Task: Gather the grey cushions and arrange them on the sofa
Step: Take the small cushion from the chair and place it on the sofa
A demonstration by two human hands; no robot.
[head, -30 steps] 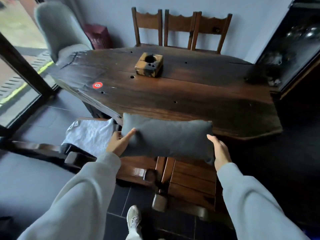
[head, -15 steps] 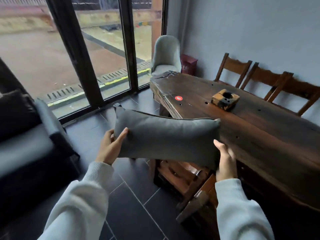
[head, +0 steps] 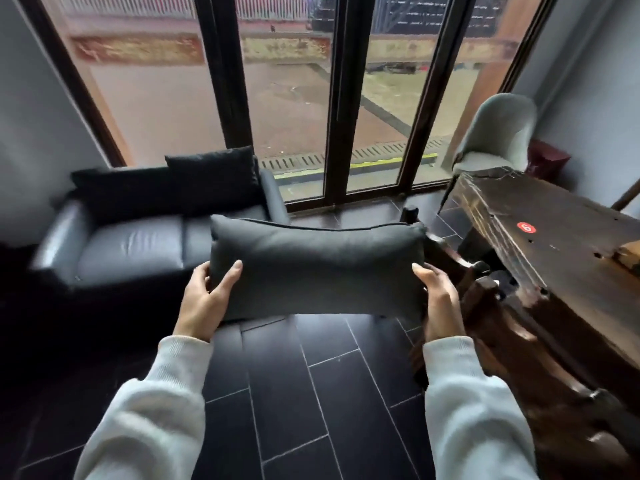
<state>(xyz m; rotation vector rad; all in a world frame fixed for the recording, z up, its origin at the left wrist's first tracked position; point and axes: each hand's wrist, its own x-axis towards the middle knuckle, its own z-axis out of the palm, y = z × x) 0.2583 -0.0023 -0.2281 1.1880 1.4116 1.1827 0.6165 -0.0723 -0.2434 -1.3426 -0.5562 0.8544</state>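
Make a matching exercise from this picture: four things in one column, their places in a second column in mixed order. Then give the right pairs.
1. grey cushion
2. sofa
3. sticker
4. grey chair

A. on the table
B. between the left hand and the right hand
C. on the left, by the window
D. at the table's far end

Pairs: 1-B, 2-C, 3-A, 4-D.

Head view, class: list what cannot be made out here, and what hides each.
1. Head view: most fingers of the left hand and right hand, behind the grey cushion.
2. Head view: part of the seat of the sofa, covered by the cushion.
3. Head view: far end of the wooden table, cut off by the right edge.
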